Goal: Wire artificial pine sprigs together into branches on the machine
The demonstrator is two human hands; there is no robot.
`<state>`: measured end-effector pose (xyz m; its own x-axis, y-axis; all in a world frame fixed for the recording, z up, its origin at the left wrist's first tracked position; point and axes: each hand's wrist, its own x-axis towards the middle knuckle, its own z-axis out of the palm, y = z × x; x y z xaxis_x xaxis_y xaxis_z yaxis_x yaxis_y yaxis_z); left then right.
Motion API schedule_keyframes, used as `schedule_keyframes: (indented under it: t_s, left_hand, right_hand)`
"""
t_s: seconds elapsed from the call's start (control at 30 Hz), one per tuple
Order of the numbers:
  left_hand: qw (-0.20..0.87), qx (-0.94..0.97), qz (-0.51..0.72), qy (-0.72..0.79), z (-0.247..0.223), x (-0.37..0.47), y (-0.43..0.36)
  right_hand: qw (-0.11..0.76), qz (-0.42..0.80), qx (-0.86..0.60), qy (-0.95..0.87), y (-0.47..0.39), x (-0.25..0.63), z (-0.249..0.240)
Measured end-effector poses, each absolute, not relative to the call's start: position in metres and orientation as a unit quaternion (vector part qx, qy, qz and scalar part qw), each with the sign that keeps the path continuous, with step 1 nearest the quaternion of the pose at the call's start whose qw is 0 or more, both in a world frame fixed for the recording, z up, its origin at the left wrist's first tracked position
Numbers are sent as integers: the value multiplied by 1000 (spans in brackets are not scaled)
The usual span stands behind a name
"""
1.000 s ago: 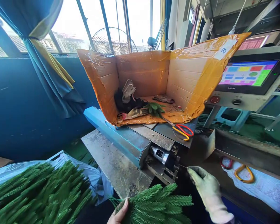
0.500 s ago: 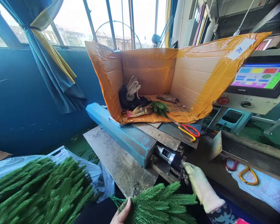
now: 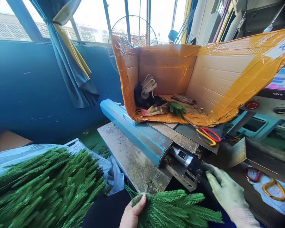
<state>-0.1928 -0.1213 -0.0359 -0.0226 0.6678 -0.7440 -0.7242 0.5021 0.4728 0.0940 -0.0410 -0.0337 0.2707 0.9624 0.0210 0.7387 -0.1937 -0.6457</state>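
My left hand [image 3: 136, 210], bare, is closed around the stem end of a bunch of green artificial pine sprigs [image 3: 178, 207] at the bottom centre. Thin green stems stick out to the left of its thumb. My right hand [image 3: 228, 191] wears a pale work glove and sits at the lower right, beside the dark end of a metal spindle [image 3: 184, 156]. Its fingers are bent toward the machine and apart from the thumb, with nothing visible between them. The blue machine cover [image 3: 135, 136] runs up and left from the spindle.
An open cardboard box [image 3: 166, 68] holding gloves and a sprig stands on the machine. Scissors [image 3: 209, 136] lie at its front. A heap of pine sprigs [image 3: 47, 186] fills the lower left. A metal tray [image 3: 268, 158] and control panel [image 3: 263, 106] are at the right.
The view has turned left, so the scene sits further right. My right hand has drawn slightly away from the spindle end and its fingers have spread. My left hand keeps its hold on the sprigs.
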Motion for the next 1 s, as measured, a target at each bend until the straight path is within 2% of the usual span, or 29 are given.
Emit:
schedule_keyframes:
  t_s: [0.13,0.2,0.3,0.37,0.63,0.8,1.0]
  left_hand:
    - [719,11,491,491,-34,-180,-116]
    - [735,31,482,477,-28,-174,-114]
    - [752,46,482,448,-20,-171,-113]
    - [749,48,498,435,-17,-172,-115]
    - [736,32,530,420,-28,-188,-130]
    - [742,41,523,418,-33,-189,-134]
    - [696,84,526,482,-26,-187,-133]
  right_hand:
    - [259,102,-678,-680,-53,70,-8]
    - [208,182,-594,-756,-63,48,8]
    - [60,373,-446,-811,-77,16,25]
    - [20,436,-411,-801,-85,2,27]
    - [40,422,-447,-788,-103,-6,-13]
    - [57,508,-415,-753,-100,-23,-4]
    - [84,559,-435,-701,-99,-40,-12]
